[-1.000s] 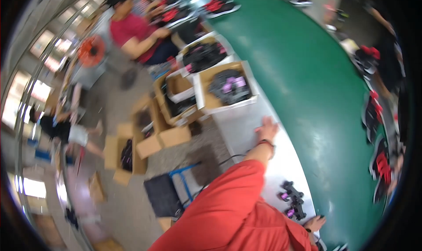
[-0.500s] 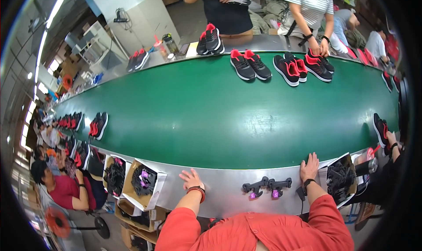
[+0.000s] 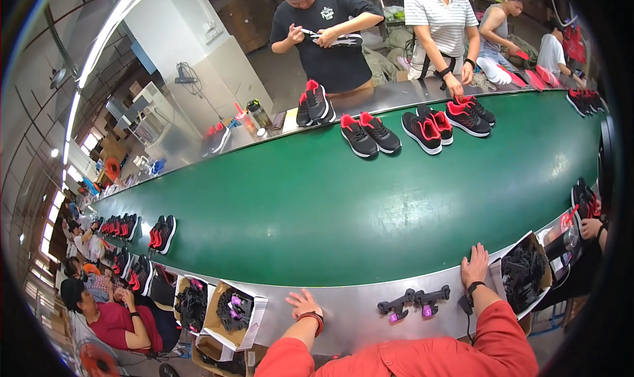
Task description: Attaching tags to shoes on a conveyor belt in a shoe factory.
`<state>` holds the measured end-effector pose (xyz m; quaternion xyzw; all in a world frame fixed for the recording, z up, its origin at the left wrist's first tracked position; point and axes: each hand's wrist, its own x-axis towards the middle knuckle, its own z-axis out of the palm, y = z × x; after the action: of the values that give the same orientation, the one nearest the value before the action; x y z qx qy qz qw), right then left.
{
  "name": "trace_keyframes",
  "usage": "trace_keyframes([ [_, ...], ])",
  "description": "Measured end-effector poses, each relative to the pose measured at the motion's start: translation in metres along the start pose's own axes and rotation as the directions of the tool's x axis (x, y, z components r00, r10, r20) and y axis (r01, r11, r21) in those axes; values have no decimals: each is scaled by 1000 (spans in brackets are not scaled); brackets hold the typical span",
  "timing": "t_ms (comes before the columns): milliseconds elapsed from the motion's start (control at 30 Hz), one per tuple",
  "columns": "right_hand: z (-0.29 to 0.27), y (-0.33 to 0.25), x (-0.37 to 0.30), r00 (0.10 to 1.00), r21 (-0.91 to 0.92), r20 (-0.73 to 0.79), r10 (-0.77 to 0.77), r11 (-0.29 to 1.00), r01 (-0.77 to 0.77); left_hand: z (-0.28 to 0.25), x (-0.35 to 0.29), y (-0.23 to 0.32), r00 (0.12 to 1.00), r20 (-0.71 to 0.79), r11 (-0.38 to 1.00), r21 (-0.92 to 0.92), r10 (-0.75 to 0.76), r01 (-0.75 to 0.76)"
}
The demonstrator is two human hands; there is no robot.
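My left hand (image 3: 304,303) lies open on the metal edge (image 3: 356,304) of the green belt, fingers spread, with nothing in it. Farther right, my right hand (image 3: 475,266) rests flat and open, its fingertips reaching the belt's border. Between my hands lie two black plastic hanger-like pieces, the left hanger (image 3: 395,304) and the right hanger (image 3: 429,299), each with a small purple tag; neither hand touches them. A white carton (image 3: 254,321) holding black pieces stands to the left of my left hand. Another open box (image 3: 495,274) of black pieces is close beside my right hand.
Across the green belt (image 3: 297,225) stand black-and-red sneakers (image 3: 371,136); a person in a striped shirt handles one pair (image 3: 469,117). Beyond, another person holds a shoe sole (image 3: 347,40). More sneakers (image 3: 162,234) stand at the left. At the right, a co-worker's hand (image 3: 590,228) is near shoes.
The view has tilted upward, so the belt and my hands sit lower in the picture. My hands stay resting on the metal edge, and the two hangers have not moved.
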<state>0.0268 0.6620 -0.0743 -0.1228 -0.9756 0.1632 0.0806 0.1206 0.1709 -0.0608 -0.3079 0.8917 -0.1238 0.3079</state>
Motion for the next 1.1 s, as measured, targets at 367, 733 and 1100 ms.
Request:
trace_keyframes([
  [367, 10, 8, -1, 999, 9, -46, -17, 1000, 17, -6, -6, -1, 998, 53, 1000, 2, 15, -15],
  [733, -9, -3, -2, 995, 62, -101, -26, 998, 33, -11, -3, -2, 995, 51, 996, 31, 87, -89],
  [1100, -6, -4, -2, 999, 22, -46, 3, 1000, -2, -9, -4, -2, 996, 89, 983, 180, 22, -38],
])
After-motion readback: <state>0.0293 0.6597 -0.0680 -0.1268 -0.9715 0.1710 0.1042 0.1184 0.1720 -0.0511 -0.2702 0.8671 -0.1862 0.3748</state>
